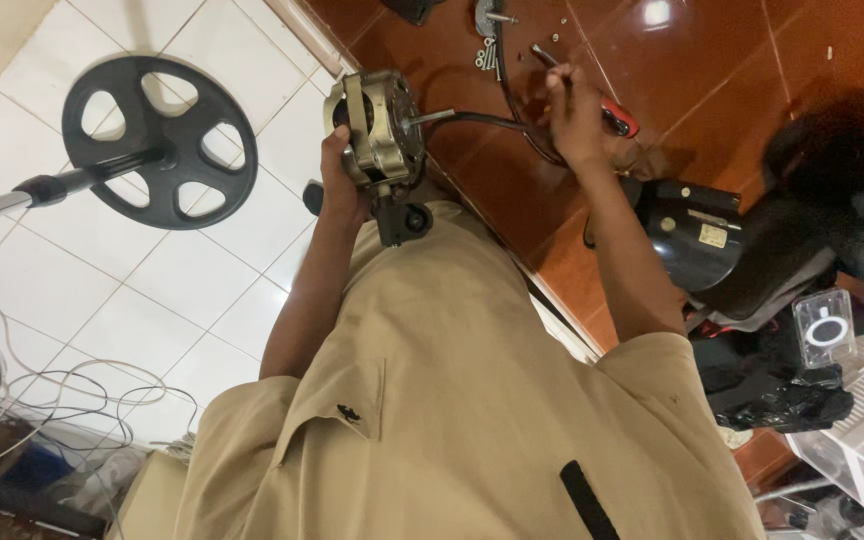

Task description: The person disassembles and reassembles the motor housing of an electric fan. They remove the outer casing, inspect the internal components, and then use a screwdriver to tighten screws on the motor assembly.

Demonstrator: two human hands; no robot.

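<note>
I judge disassembly well underway: my left hand point(340, 178) fingers clamp the bare silver-metal fan motor point(377, 125), right hand point(574, 112) fingers pinch a red-handled screwdriver point(612, 115), loose steel screws point(487, 57) on the floor

1. A home floor used as a makeshift repair spot: white floor tiles point(202, 270) meet glossy red-brown tiles point(712, 90) at a doorway threshold strip point(512, 260).
2. Left of the threshold, a round black fan stand base point(160, 142) and tangled white cables point(62, 395).
3. Right of it, loose screws point(487, 55) and a black fan housing point(697, 235).
</note>
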